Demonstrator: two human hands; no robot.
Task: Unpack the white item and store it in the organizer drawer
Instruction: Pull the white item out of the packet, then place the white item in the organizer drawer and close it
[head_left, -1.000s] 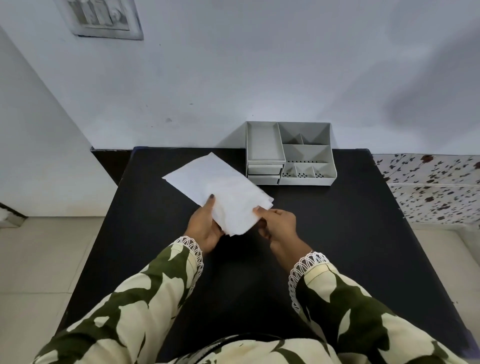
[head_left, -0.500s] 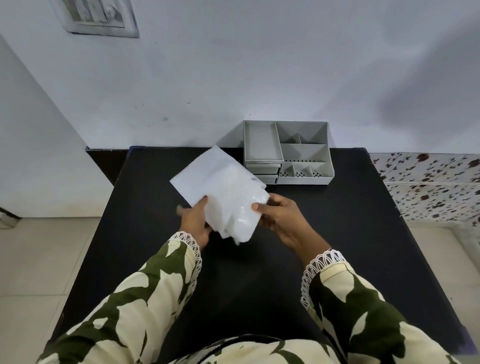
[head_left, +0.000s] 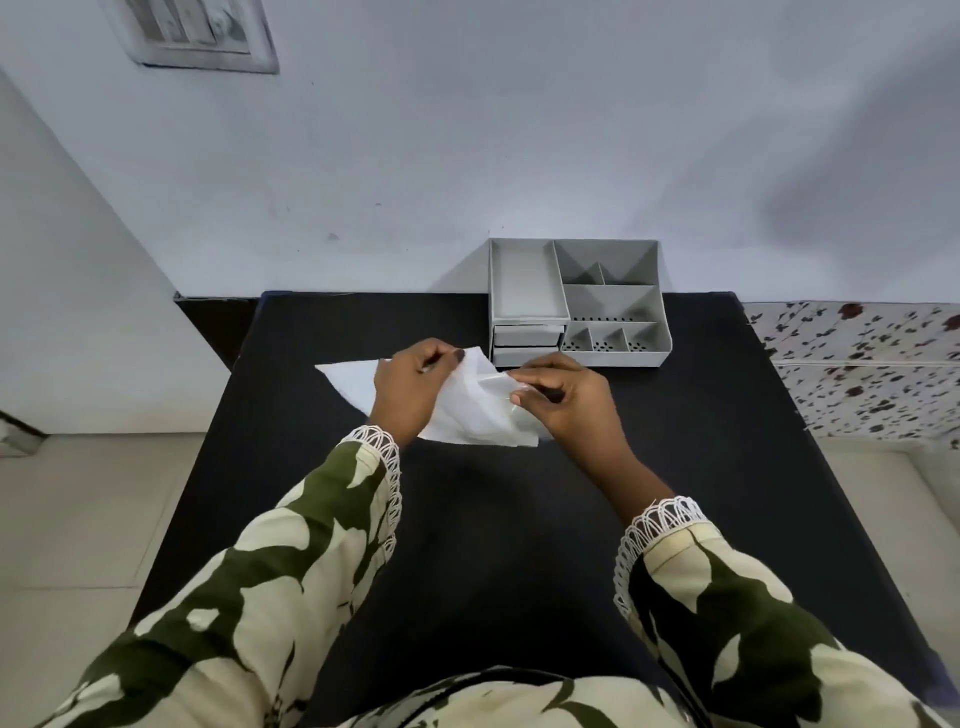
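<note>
- Over the black desk (head_left: 519, 519), both hands hold a white packet (head_left: 467, 410) just in front of the grey organizer (head_left: 576, 301).
- Left hand (head_left: 410, 387): grip closed, thumb and fingers pinching the packet's upper edge.
- Right hand (head_left: 566, 400): grip closed on the packet's right side, where the wrapping looks clear and crinkled.
- One packet corner juts out left of the left hand.
- Organizer's two small drawers (head_left: 527, 343) sit closed, near the packet.

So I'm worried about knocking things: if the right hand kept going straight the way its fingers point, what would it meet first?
Probably the white packet it already pinches, then the left hand just beyond. The grey organizer sits off that line, though depth is unclear.
</note>
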